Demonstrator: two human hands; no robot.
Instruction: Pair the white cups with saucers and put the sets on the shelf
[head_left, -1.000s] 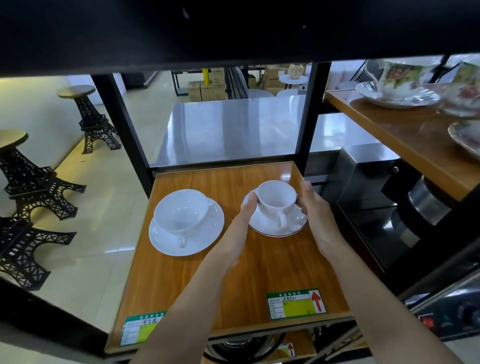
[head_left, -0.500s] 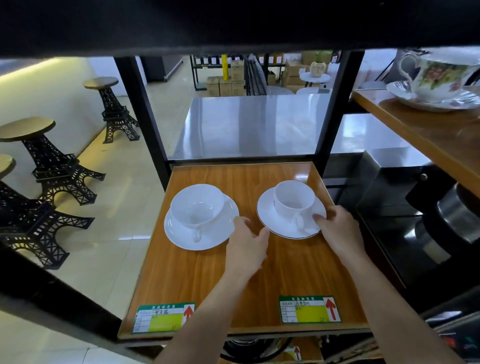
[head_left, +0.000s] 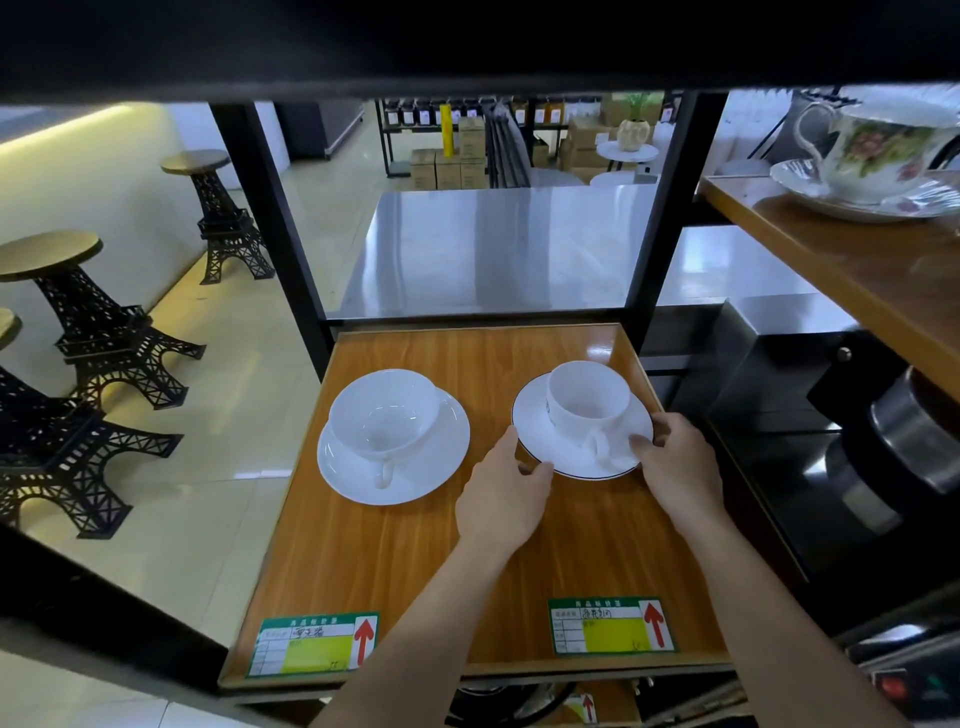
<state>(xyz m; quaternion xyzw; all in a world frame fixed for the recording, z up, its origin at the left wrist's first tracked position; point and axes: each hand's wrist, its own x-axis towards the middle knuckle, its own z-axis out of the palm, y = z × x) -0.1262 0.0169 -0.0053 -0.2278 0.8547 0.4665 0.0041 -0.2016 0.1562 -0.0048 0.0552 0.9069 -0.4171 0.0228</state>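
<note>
The round white cup (head_left: 587, 400) stands upright on its flat saucer (head_left: 535, 436) (the one with a thin dark line round the edge) at the back right of the shiny brown wooden shelf (head_left: 415, 561), with its handle toward me. Just beside it on the left, the other cup (head_left: 384, 421), wider and smooth, sits on a plain white saucer (head_left: 441, 467). My left hand (head_left: 501, 499) pinches the near left edge of the dark-lined saucer, and my right hand (head_left: 680, 467) grips its right edge, thumb on top.

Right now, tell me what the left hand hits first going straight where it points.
The left hand meets the round white black-rimmed saucer first; its fingers seem to pinch that rim.
</note>
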